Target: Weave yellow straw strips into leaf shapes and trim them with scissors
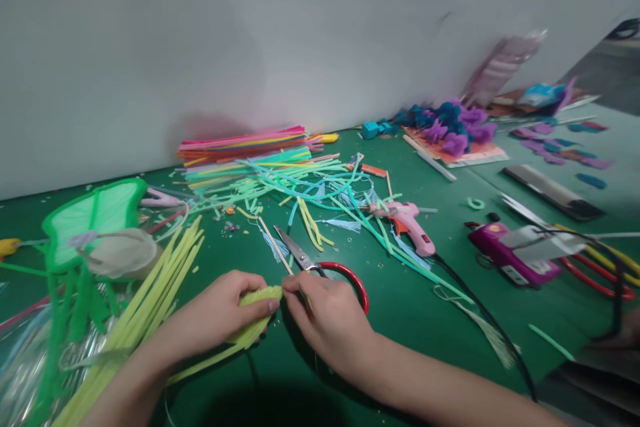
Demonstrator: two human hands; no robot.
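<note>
My left hand [233,310] is closed around a flat yellow-green pipe-cleaner piece [253,327], ridged along its upper edge. A loose strand trails from it to the lower left. My right hand [325,313] has its fingers pinched together at the right tip of this piece; its thumb is mostly hidden. Just beyond the right hand lie red-handled scissors [345,273], blades apart and pointing up-left. A thin pale stick [275,243] runs up to the right fingers; whether they touch it I cannot tell. Long yellow-green pipe cleaners [145,307] lie beside my left forearm.
A pink glue gun [413,223] lies right of centre, its black cord [480,307] running toward the front. Bundled coloured pipe cleaners [245,147] lie along the wall. A green fan-shaped piece [95,217] is at left. Another pair of scissors [595,277] and a purple box [515,257] lie right.
</note>
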